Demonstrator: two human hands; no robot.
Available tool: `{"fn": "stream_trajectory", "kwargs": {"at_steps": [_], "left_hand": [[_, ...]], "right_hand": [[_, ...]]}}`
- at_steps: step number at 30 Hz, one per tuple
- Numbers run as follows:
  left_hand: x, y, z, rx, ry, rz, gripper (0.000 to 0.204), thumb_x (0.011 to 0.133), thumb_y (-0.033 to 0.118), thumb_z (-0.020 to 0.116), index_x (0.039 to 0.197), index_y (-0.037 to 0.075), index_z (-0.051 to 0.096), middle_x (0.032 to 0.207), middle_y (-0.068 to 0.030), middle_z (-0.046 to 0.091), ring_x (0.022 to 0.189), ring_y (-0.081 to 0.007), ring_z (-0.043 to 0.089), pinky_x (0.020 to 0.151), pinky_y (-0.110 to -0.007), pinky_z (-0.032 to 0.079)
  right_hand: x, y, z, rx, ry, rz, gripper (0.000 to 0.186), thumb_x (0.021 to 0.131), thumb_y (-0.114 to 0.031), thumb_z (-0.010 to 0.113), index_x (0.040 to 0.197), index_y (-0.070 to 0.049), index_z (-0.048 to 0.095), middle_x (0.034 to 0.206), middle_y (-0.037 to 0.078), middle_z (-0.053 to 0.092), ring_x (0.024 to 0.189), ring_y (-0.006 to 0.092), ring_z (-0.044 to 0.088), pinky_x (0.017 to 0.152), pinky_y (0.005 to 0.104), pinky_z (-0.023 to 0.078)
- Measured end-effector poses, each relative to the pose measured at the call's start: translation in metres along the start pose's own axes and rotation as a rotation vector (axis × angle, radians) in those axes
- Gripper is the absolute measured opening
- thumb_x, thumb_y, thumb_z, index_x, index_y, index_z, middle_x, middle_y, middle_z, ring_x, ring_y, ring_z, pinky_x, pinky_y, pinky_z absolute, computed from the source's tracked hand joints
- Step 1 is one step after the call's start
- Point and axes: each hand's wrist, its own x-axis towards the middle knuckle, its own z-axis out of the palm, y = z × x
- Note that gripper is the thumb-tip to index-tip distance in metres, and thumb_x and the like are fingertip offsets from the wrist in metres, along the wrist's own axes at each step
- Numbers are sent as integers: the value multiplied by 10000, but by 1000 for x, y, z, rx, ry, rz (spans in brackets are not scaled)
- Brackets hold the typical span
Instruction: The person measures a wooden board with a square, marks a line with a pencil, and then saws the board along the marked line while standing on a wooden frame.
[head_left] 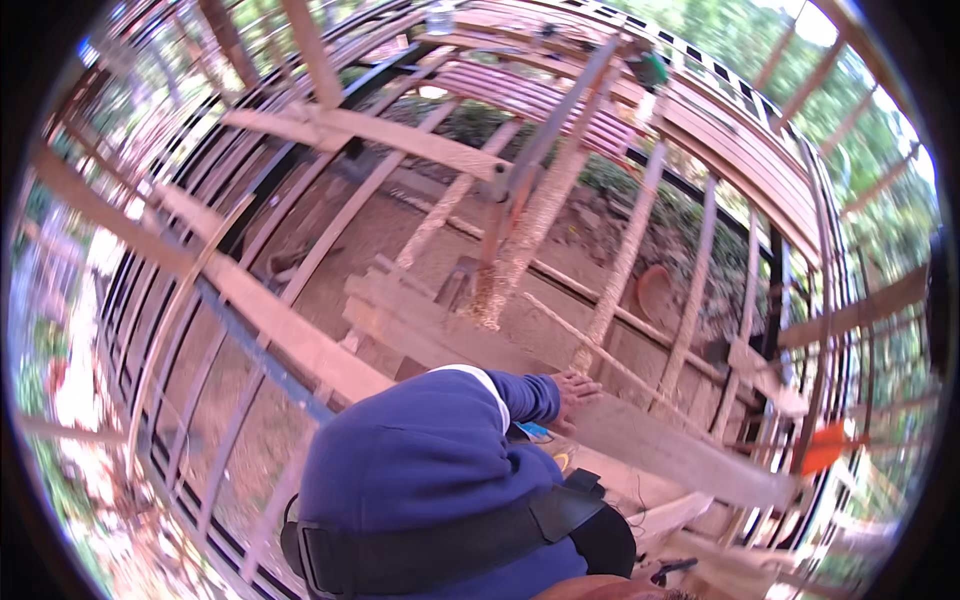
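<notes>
My left hand [577, 398] reaches across from a blue sleeve [525, 397] and lies on a weathered wooden beam [680, 445]. Its fingers are spread over the beam's upper edge, and no tool shows in them. That beam runs from the middle of the view down to the right. Just below the hand, small bright blue and yellow things [535, 430] show in part, too hidden to name. A wide black strap [430, 550] crosses the blue sweatshirt [400, 460]. My right hand does not show.
Wooden joists [620, 260] span an open frame above bare earth and rubble. A long dark grey bar [545, 145] slants over them. Pinkish boards [540, 95] lie at the back, a clear container [438, 18] at far left. A reddish-brown round object [655, 287] and an orange object [825, 447] are right.
</notes>
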Motion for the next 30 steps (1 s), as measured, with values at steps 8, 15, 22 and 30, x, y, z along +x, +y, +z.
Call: {"fn": "stream_trajectory", "kwargs": {"at_steps": [8,15,22,30], "left_hand": [[18,25,25,-7,111,-342,1195,669,799,685,1558,80,338,1577,-166,392,1499,-342,300,1231,-590,133],[53,111,98,81,438,-921,1217,655,726,770,1567,65,310,1578,-223,362,1495,-373,294,1236,-583,149],[54,205,55,-1715,628,-614,753,877,403,779,1432,-9,480,1284,-108,640,1239,-188,559,1071,-345,428],[-20,246,62,-1951,1304,-587,322,938,169,728,1217,19,672,1117,-102,732,1032,-196,705,908,-384,574]], "right_hand": [[152,-142,2,74,-536,-281,186,915,-244,614,1049,-115,607,802,70,543,682,162,555,678,346,506],[168,-180,-24,240,-808,-189,140,945,-253,604,1018,-142,560,715,24,470,616,134,489,633,341,483],[148,-191,-40,647,-1332,314,113,977,-247,579,938,-180,497,635,-28,397,575,105,427,617,344,460],[53,-198,34,278,-1374,-122,148,977,-213,633,1055,-88,623,802,24,598,743,148,594,715,306,512]]}}
